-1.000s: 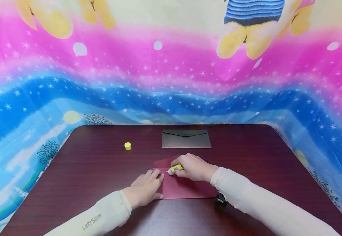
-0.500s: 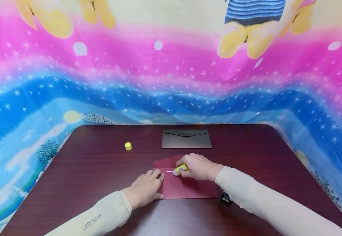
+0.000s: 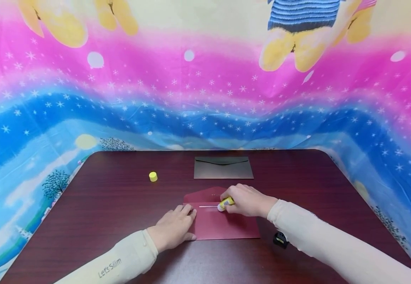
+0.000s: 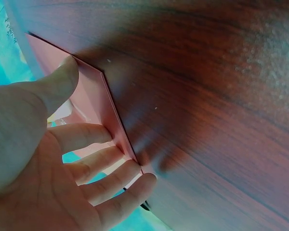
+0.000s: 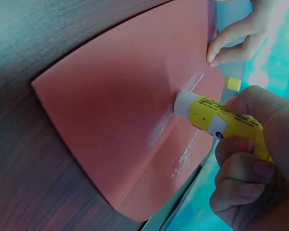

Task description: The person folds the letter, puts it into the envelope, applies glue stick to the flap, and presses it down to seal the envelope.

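Observation:
A red envelope (image 3: 226,227) lies on the table with its flap (image 3: 199,195) unfolded away from the person. My right hand (image 3: 246,200) grips a yellow glue stick (image 5: 226,115), tilted, its white end down on the envelope just below the fold. A white glue line (image 3: 208,206) runs left from that end. In the right wrist view, whitish glue smears (image 5: 184,156) show on the flap too. My left hand (image 3: 174,225) rests on the envelope's left edge, fingers extended and thumb at the near corner, as the left wrist view also shows.
The yellow cap (image 3: 153,176) stands on the dark wood table (image 3: 102,213), back left. Beyond the red envelope lies a closed dark grey envelope (image 3: 224,169). A printed cloth (image 3: 205,94) hangs behind the table's far edge.
My right hand has drawn the glue stick to the right along the envelope, and the white line behind it has grown longer. The left hand has stayed in place.

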Available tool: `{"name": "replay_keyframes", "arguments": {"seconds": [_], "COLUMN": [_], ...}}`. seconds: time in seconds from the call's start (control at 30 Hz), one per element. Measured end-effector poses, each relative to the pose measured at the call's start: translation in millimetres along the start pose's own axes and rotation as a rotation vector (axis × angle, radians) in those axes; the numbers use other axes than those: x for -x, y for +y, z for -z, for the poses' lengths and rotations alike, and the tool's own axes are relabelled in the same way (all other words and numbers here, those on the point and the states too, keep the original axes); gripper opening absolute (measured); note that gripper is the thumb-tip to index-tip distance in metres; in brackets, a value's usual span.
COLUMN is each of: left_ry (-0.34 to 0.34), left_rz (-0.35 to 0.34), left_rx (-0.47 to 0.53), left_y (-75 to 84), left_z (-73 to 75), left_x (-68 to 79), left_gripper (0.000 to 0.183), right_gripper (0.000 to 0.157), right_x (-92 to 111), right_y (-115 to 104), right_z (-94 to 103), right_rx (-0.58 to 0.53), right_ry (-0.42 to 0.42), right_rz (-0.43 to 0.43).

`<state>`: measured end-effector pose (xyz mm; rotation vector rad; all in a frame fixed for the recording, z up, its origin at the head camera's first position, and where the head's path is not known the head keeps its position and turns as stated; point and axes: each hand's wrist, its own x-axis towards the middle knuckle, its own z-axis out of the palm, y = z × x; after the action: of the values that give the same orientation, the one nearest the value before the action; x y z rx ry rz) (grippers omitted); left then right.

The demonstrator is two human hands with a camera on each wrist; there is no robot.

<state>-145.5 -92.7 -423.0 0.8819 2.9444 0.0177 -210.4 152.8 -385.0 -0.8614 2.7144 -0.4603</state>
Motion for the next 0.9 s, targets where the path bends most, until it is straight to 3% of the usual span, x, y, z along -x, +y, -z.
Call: {"name": "replay_keyframes", "arguments": {"seconds": [0.9], "left_ry": [0.003], "left_rz": [-0.008], "left_rx": [0.002], "left_y": [1.2], "left_z": [2.9], "left_x": [1.6], "left_gripper": [0.069], "right_gripper": [0.033], "right_x": [22.7], "right_y": [25.4], "right_z": [9.4], "right_rx": [-0.012], "right_ry": [0.006], "right_rz": [-0.072]}}
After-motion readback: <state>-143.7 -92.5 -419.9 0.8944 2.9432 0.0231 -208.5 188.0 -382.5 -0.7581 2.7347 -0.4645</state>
